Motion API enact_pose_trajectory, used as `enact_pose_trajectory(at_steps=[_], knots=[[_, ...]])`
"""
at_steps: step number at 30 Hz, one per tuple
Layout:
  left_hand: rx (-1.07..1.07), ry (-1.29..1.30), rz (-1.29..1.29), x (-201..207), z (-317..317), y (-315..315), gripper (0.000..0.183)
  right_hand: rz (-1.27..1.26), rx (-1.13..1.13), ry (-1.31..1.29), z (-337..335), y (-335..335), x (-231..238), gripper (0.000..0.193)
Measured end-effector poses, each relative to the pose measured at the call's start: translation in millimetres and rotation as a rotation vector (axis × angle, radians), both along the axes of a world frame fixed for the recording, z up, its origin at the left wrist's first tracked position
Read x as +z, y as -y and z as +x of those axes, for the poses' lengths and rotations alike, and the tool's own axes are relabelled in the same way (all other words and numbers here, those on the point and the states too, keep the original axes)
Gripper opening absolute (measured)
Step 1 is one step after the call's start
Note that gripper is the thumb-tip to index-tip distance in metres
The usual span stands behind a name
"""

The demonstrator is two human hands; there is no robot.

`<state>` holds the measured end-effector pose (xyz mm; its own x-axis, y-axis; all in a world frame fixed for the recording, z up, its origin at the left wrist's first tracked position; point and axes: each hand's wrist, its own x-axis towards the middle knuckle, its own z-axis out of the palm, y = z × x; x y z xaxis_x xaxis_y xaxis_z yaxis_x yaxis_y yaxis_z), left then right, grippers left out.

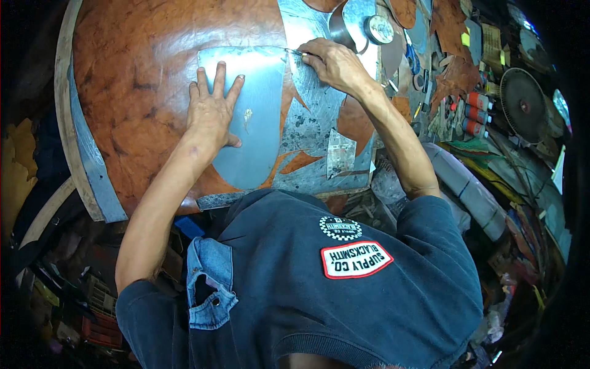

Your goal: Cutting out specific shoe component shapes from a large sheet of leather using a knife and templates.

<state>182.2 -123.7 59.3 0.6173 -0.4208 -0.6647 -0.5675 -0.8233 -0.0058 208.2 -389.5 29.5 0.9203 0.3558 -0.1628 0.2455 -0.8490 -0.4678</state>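
A large sheet of mottled brown leather (135, 80) covers the left and middle of the worktable. On it lies a smooth grey template (258, 135) with rounded lower corners. My left hand (212, 107) presses flat on the template's left side, fingers spread. At the template's upper right corner, my right hand (332, 61) grips a slim, pointed metal tool (294, 51); its tip meets the template's edge on the leather. Most of the tool is hidden by my fingers, so its exact kind is unclear.
Scratched metal tabletop (313, 132) shows at right, with a paper piece (341, 154) and leather offcuts (356, 120). Beyond my right hand stand a round tin (378, 29) and blue-handled scissors (412, 58). Red bottles (476, 115) and a fan (523, 104) are farther right.
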Motion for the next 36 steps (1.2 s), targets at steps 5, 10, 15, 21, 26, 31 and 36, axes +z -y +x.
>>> enact_pose_trajectory(at_steps=[5,10,15,21,26,31,36], knots=[[-0.03,0.023,-0.001,2.3,-0.5,-5.3,0.131,0.04,-0.05,0.04,-8.3,-1.4,-3.8,0.026],[-0.173,0.071,0.064,3.6,2.6,0.2,0.128,0.03,-0.098,-0.003,-9.8,3.1,1.6,0.026],[-0.209,0.166,-0.12,-9.4,0.0,0.3,0.125,0.066,-0.164,-0.098,-16.2,4.7,-4.6,0.031],[-0.37,0.14,-0.232,-16.8,10.2,9.7,0.123,0.364,-0.798,0.06,-55.7,-74.8,4.8,0.031],[-0.507,0.131,-0.145,-15.6,12.5,21.3,0.123,0.254,-0.921,0.26,-63.6,-105.2,-17.9,0.027],[-0.466,0.131,-0.105,-11.1,4.7,18.8,0.127,0.188,-0.909,0.179,-61.7,-108.2,-17.7,0.032],[-0.449,0.113,-0.098,-11.1,3.1,20.5,0.129,0.147,-0.902,0.215,-61.3,-106.7,-24.6,0.032]])
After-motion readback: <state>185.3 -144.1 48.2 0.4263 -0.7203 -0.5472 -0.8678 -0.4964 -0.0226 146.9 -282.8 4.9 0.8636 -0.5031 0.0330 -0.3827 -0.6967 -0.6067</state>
